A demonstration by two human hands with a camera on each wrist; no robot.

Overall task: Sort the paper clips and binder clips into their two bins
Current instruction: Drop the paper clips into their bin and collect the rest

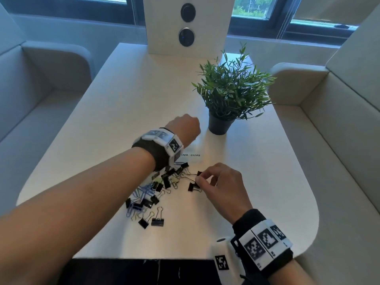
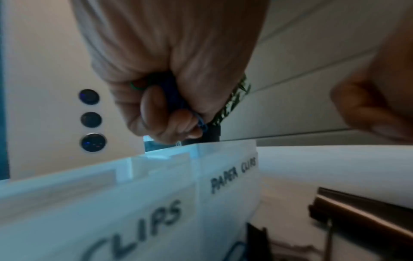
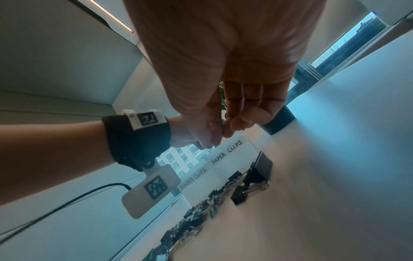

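My left hand (image 1: 185,126) is a fist held over the two clear bins, which my wrist mostly hides in the head view. In the left wrist view its fingers (image 2: 156,109) grip blue paper clips (image 2: 178,98) above the bin labelled PAPER CLIPS (image 2: 232,176). The BINDER CLIPS bin (image 2: 134,220) stands to its left. My right hand (image 1: 198,179) pinches a black binder clip (image 1: 199,173) at the right end of the mixed clip pile (image 1: 152,194). The right wrist view shows thumb and forefinger (image 3: 210,136) pressed together; the clip itself is hidden there.
A potted plant (image 1: 232,93) stands just right of the bins, close to my left hand. A white panel (image 1: 187,23) with round sockets rises at the table's far end. Sofas flank the white table (image 1: 267,182) on both sides.
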